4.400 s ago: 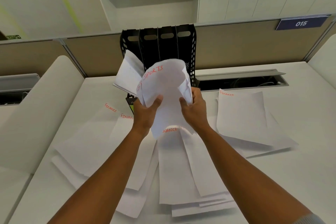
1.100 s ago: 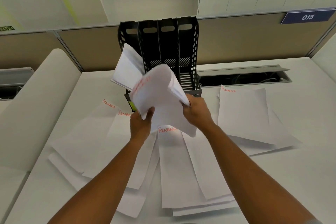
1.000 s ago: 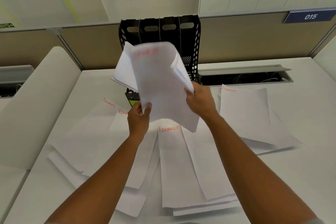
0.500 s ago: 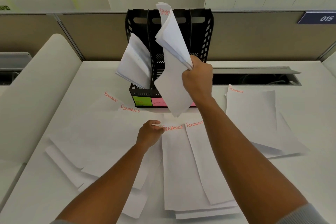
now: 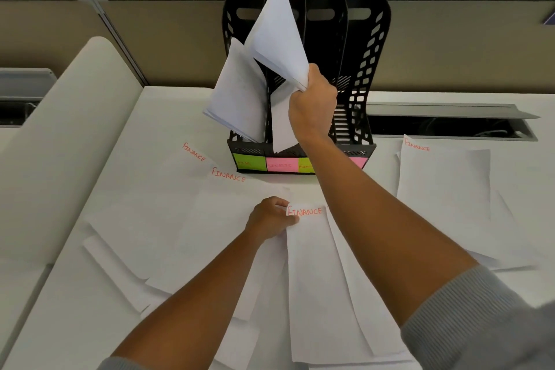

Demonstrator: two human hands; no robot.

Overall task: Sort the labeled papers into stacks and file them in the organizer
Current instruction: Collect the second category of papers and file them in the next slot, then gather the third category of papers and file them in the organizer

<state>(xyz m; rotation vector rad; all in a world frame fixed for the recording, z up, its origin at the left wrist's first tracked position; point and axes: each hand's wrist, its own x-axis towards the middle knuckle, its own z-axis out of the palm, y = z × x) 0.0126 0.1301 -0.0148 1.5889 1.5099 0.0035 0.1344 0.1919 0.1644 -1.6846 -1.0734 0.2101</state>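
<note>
Two hands split work: right hand clamps stack above organizer at desk's rear edge, likely for slotting; left hand pinches sheet, probably next pickup.

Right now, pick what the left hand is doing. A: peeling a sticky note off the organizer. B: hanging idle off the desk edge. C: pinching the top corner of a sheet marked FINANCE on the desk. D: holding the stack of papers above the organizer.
C: the left hand pinches the top-left corner of the FINANCE sheet lying on the desk.
</note>
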